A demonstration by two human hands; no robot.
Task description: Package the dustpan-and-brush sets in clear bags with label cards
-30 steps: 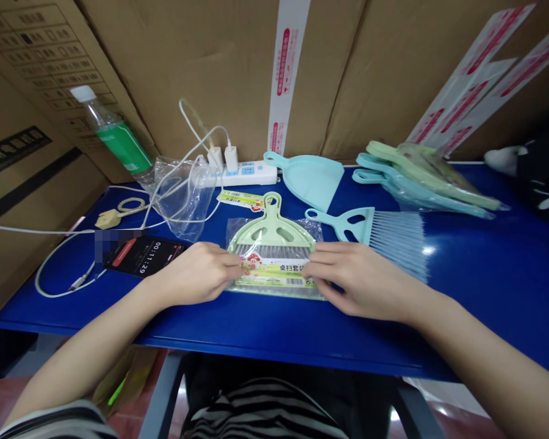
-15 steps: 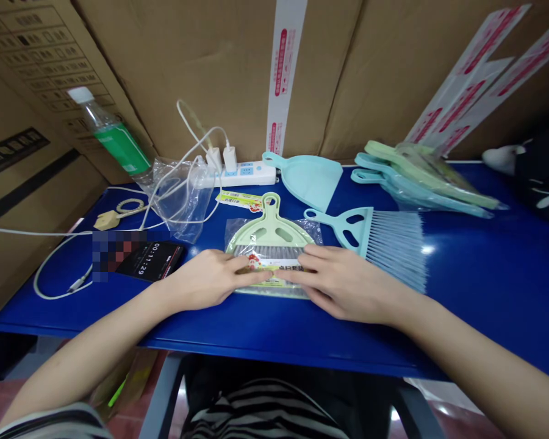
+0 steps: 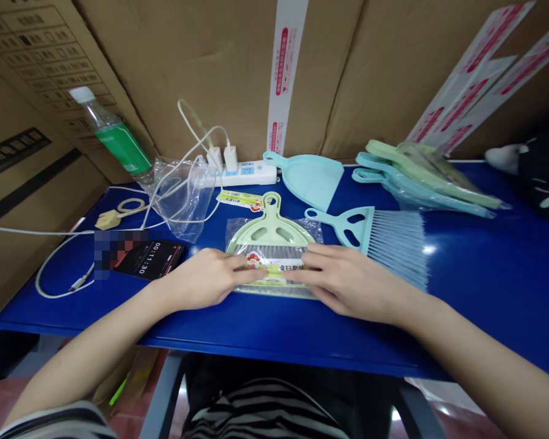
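In front of me on the blue table lies a light green dustpan (image 3: pixel 269 224) with a grey-bristled hand brush nested in it, inside a clear plastic bag. A yellow and white printed label (image 3: pixel 274 268) lies across the bristles. My left hand (image 3: pixel 204 279) rests on the left side of the pack, index finger stretched along the label. From the right, my right hand (image 3: pixel 354 281) lies on the pack with its fingers extended over the label's other end. Beside it is a light blue hand brush (image 3: pixel 359 228), partly behind that hand. A light blue dustpan (image 3: pixel 312 180) lies further back.
Bagged green and blue dustpan sets (image 3: pixel 430 177) are piled at the back right. A power strip (image 3: pixel 251 174) with chargers and white cables, a bottle (image 3: pixel 121 143), a loose label (image 3: pixel 238 200) and a phone (image 3: pixel 153 259) are at the left. Cardboard (image 3: pixel 210 61) stands behind.
My fingertips have drawn slightly apart along the label, uncovering more of its print. The pack stays in place, and the phone's timer has advanced by one second.
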